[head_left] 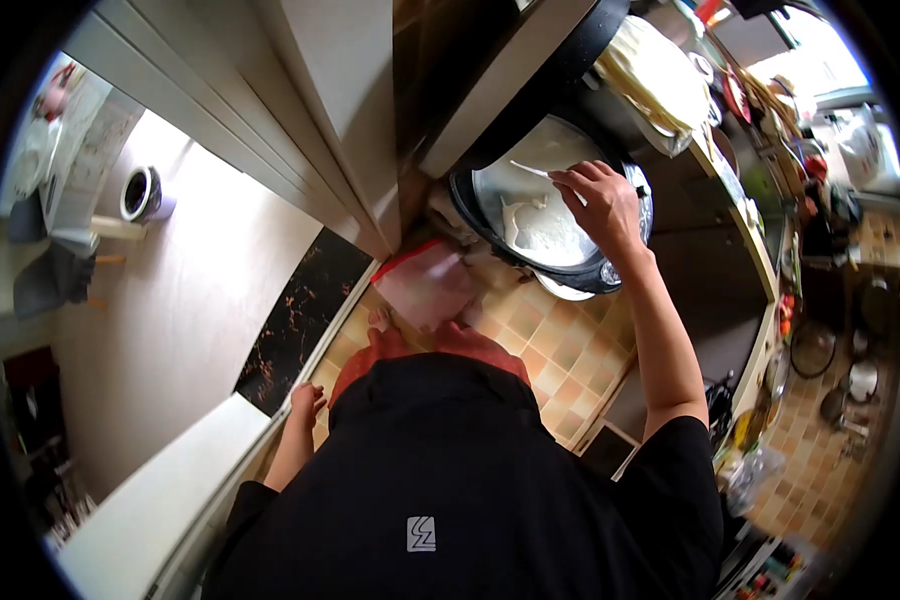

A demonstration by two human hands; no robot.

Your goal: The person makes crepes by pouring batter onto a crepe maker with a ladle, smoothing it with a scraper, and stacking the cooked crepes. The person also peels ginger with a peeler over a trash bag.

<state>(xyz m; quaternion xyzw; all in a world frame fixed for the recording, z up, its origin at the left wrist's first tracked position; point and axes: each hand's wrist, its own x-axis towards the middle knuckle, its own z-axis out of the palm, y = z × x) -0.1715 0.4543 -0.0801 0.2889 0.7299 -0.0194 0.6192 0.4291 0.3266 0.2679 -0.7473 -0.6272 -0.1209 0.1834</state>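
Note:
My right hand [602,205] is closed on a thin white utensil [530,169], its kind too small to tell. It is over a round, black-rimmed electric pan [490,190] with its lid [545,90] tilted up. Inside the pan lies a wet-looking white patch [542,228] like batter, off to one side below the utensil. My left hand [308,402] hangs low by the doorway edge, fingers loosely curled and apart, with nothing visible in it.
A stack of pale, flat, round sheets [655,75] lies beyond the pan at upper right. A cluttered counter [745,215] runs along the right. A pinkish, red-rimmed container [425,285] stands near my feet. A door frame [340,110] is at my left.

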